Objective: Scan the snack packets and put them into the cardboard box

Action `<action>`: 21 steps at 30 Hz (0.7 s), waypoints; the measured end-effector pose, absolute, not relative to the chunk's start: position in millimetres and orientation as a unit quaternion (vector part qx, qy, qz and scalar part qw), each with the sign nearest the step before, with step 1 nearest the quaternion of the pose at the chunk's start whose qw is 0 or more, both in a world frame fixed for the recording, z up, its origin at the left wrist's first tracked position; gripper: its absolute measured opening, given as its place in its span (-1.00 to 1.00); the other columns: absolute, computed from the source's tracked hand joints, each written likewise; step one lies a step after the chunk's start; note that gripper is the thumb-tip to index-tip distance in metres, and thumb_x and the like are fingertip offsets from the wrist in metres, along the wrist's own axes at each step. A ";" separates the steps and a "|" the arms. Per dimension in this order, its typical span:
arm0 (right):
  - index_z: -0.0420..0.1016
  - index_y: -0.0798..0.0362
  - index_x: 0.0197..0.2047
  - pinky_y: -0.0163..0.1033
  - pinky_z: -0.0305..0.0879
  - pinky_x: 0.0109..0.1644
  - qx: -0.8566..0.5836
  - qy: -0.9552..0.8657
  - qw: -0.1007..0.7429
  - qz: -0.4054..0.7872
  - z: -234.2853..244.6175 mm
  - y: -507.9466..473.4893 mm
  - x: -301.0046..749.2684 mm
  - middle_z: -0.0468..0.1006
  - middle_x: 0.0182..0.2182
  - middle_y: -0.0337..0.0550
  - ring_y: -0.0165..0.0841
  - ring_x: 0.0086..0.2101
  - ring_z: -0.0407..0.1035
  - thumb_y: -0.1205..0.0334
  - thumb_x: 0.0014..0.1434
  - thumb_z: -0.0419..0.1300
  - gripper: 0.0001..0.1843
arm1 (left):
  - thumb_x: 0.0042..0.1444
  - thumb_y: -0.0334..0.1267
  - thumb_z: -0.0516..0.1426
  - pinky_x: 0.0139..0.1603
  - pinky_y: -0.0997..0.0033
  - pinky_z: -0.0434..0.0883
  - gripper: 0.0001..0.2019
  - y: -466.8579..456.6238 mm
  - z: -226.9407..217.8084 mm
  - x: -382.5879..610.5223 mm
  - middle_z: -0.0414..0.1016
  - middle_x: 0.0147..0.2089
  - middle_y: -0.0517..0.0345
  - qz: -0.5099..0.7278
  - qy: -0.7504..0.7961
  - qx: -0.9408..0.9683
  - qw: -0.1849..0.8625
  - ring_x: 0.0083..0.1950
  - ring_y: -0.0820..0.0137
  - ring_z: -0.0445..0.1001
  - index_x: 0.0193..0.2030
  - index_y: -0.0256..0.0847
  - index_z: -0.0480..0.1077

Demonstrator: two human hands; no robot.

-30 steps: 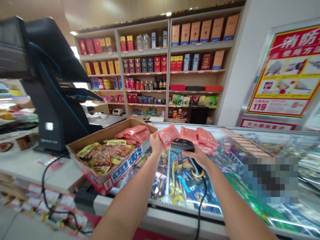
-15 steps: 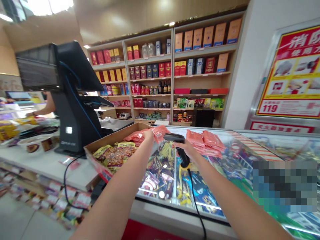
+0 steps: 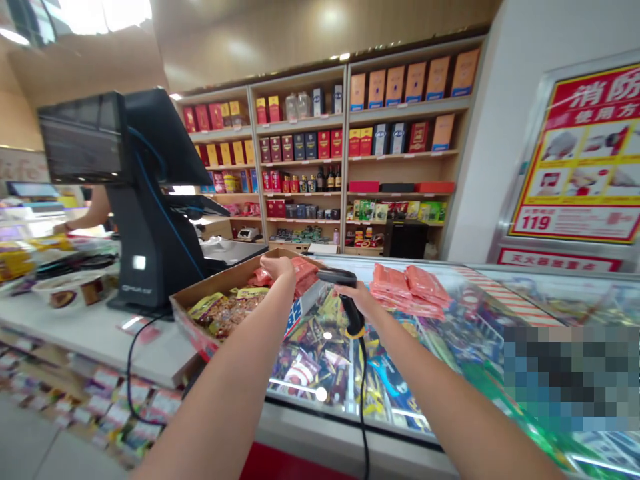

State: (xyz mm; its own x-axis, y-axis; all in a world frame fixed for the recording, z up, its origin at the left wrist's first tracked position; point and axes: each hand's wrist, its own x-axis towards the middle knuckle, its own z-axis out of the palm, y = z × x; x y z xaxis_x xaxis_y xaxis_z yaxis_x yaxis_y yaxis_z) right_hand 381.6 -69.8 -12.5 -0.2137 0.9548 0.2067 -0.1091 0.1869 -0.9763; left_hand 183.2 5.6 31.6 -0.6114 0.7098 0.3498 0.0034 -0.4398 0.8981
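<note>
Nearest, both bare forearms reach forward over a glass-topped display case (image 3: 310,433), with colourful packaged goods lying beneath the glass. A black cable (image 3: 363,400) runs down across its front edge from a black barcode scanner (image 3: 354,317), which the right hand (image 3: 356,293) holds above the glass, fingers wrapped around the handle just below the head, the head turned toward the left. Left of it, an open cardboard box (image 3: 294,319) with red and blue print stands at the case's left end, with yellow snack bags (image 3: 225,312) in its nearer part and pink packets (image 3: 306,272) toward its far end. The left hand (image 3: 278,267) is over those pink packets, its fingers largely hidden by the back of the hand, so whether they grip one cannot be told. Right of the scanner, more pink packets lie in a pile (image 3: 410,288) on the glass, well apart from the box. To the left, a black point-of-sale terminal (image 3: 155,207) stands on a white table (image 3: 170,353), and beyond it shows another person's arm (image 3: 97,207). On the right wall hangs a red-and-yellow poster (image 3: 580,160); at the back, wooden shelves (image 3: 410,169) carry boxes and bottles.
</note>
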 end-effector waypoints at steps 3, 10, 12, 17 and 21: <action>0.52 0.12 -0.45 -0.33 0.16 -0.67 -0.372 -0.557 0.543 0.507 -24.5 -75.7 398.6 0.54 -0.59 -0.19 -0.40 -0.71 0.35 0.06 -0.16 0.32 -0.72 | 0.14 -0.52 0.09 0.28 0.28 0.18 -0.69 8.3 28.7 208.2 0.33 0.16 -0.13 0.769 0.517 0.362 0.104 0.25 0.24 0.27 0.04 -0.31 0.34; 0.49 0.09 -0.41 -0.31 0.22 -0.64 -0.349 -0.471 0.645 0.490 -46.9 -78.3 446.5 0.48 -0.64 -0.25 -0.39 -0.69 0.34 -0.02 -0.09 0.33 -0.67 | 0.04 -0.24 0.22 -0.22 0.40 0.33 -0.76 4.2 -20.7 302.8 0.35 -0.59 0.14 0.558 0.518 0.594 0.259 -0.32 0.27 0.44 -0.60 -0.20 0.34; 0.47 0.06 -0.43 -0.29 0.25 -0.62 -0.336 -0.443 0.682 0.474 -47.4 -76.6 456.2 0.47 -0.65 -0.27 -0.40 -0.70 0.32 0.00 -0.10 0.34 -0.69 | 0.00 -0.17 0.25 -0.29 0.42 0.28 -0.64 0.9 -33.9 326.5 0.21 -0.69 0.19 0.526 0.525 0.609 0.278 -0.38 0.28 0.41 -0.69 -0.19 0.26; 0.47 0.05 -0.45 -0.27 0.25 -0.62 -0.344 -0.432 0.704 0.446 -42.5 -73.5 468.3 0.41 -0.72 -0.29 -0.34 -0.69 0.34 -0.02 -0.08 0.33 -0.70 | -0.10 -0.19 0.32 -0.31 0.40 0.26 -0.57 6.0 -45.0 366.1 0.06 -0.74 0.21 0.503 0.545 0.597 0.305 -0.35 0.20 0.44 -0.76 -0.15 0.16; 0.45 0.05 -0.44 -0.29 0.22 -0.64 -0.348 -0.444 0.702 0.434 -41.3 -74.1 469.8 0.43 -0.71 -0.27 -0.33 -0.69 0.36 0.00 -0.09 0.33 -0.70 | -0.19 -0.37 0.32 -0.33 0.40 0.25 -0.59 15.2 -51.3 378.6 0.08 -0.73 0.23 0.513 0.548 0.560 0.351 -0.37 0.22 0.43 -0.77 -0.16 0.14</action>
